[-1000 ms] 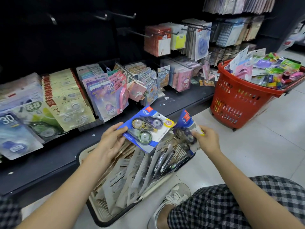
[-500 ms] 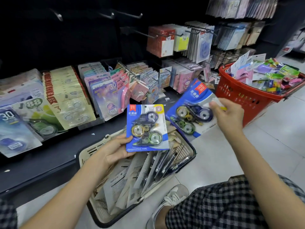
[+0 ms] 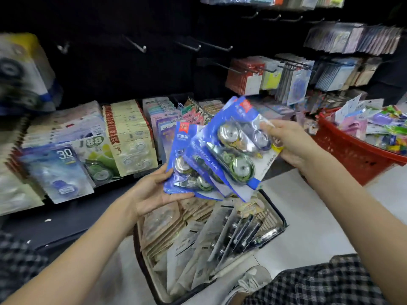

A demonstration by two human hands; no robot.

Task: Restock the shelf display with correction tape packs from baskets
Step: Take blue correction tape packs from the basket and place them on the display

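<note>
Both hands grip fanned blue packs point(image 3: 222, 155), left hand point(image 3: 152, 192) pinching the bottom and right hand point(image 3: 290, 144) the top, above the basket point(image 3: 276, 211); squaring them and shelving likely follows.

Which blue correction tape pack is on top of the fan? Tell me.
The blue pack pinched by the right hand is on top. It overlaps the lower blue packs that the left hand holds, and its whole front shows.

a stationery shop: peg hooks point(image 3: 136, 45), packed shelf point(image 3: 66, 216), red basket point(image 3: 352, 159).
</note>
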